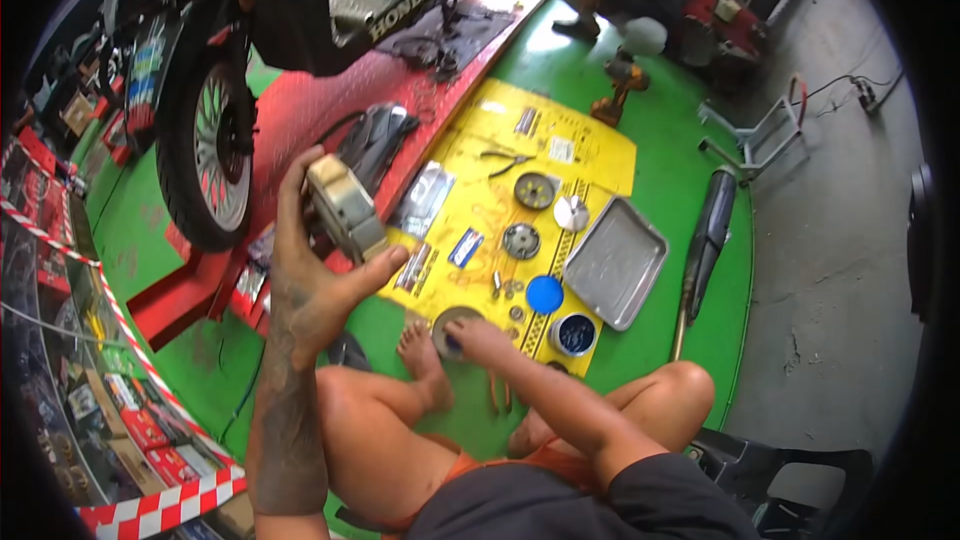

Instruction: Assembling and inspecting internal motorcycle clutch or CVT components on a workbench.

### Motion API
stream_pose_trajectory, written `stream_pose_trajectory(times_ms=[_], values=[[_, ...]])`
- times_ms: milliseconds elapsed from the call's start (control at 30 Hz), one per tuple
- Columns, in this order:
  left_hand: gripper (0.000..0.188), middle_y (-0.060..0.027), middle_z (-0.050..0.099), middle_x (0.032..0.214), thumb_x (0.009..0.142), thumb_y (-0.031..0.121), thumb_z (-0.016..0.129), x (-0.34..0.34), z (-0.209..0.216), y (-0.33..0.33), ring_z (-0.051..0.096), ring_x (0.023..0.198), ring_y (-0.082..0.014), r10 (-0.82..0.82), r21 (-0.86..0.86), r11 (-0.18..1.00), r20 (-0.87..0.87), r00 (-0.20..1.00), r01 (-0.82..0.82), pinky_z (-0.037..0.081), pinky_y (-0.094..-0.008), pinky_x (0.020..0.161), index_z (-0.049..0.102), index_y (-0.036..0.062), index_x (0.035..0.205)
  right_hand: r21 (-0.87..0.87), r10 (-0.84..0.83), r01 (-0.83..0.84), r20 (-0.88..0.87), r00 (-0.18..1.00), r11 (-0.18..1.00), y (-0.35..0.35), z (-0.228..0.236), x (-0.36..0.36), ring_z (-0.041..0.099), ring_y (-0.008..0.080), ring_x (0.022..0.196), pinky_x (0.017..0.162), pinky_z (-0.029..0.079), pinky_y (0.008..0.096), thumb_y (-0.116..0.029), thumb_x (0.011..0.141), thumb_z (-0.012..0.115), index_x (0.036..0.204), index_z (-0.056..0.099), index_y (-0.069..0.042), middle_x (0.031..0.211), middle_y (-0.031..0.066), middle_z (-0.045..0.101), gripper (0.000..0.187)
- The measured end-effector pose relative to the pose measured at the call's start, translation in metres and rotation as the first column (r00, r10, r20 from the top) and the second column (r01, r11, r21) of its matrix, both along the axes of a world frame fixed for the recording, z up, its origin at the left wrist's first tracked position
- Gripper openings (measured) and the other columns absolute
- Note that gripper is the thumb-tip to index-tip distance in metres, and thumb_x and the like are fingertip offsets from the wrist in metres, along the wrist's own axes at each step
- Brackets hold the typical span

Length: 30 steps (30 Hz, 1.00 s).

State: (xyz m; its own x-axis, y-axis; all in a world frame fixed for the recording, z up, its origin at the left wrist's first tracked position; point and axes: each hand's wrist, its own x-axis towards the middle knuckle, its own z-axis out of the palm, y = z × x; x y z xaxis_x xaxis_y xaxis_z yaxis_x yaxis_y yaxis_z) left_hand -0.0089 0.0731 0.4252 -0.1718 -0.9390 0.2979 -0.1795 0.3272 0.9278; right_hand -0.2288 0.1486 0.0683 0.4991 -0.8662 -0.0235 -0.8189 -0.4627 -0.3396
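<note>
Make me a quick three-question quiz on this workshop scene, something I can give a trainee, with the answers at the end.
1. Which of the person's hands holds up the thick metal part?
2. True or false: the black pliers lie on the yellow mat.
3. What colour is the round lid beside the open tub?
A) red
B) blue
C) white

Key:
1. The left hand.
2. True.
3. B.
</note>
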Motion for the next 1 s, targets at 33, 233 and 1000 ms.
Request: stream_pose_trajectory(times_ms=[33,233,1000], values=[[0.102,-0.0155,0.056,0.139,0.070,-0.002,0.084,-0.004,0.002,0.000,0.062,0.114,-0.0278,0.001,-0.004,1.000,0.006,1.000,0.000,0.050,-0.0430,0.102,0.035,0.0151,0.158,-0.025,-0.031,0.031,-0.023,0.999,0.999,0.004,-0.005,0.004,0.066,0.0363,0.092,0.076,0.054,0.0451,-0.024,0.089,0.065,0.124,0.060,-0.012,0.113,0.0138,0.064,0.038],[0.102,-0.0157,0.055,0.139,0.069,0.000,0.086,-0.001,0.006,0.006,0.062,0.115,-0.0287,0.013,-0.016,1.000,0.038,0.999,-0.013,0.050,-0.0442,0.102,0.035,0.0144,0.157,-0.112,-0.095,0.085,-0.084,0.992,0.990,0.004,-0.018,0.029,0.064,0.0371,0.087,0.074,0.053,0.0447,-0.030,0.092,0.062,0.120,0.061,-0.011,0.115,0.0145,0.061,0.033],[0.091,-0.0176,0.059,0.138,0.072,0.010,0.073,0.004,-0.013,-0.005,0.061,0.118,-0.0283,0.133,-0.014,0.991,0.061,0.989,-0.132,0.051,-0.0390,0.100,0.040,0.0056,0.157,-0.103,-0.070,0.133,0.468,0.881,0.986,-0.022,0.004,0.000,0.062,0.0359,0.111,0.093,0.051,0.0395,-0.025,0.089,0.069,0.133,0.061,-0.008,0.132,0.0140,0.060,0.048]])
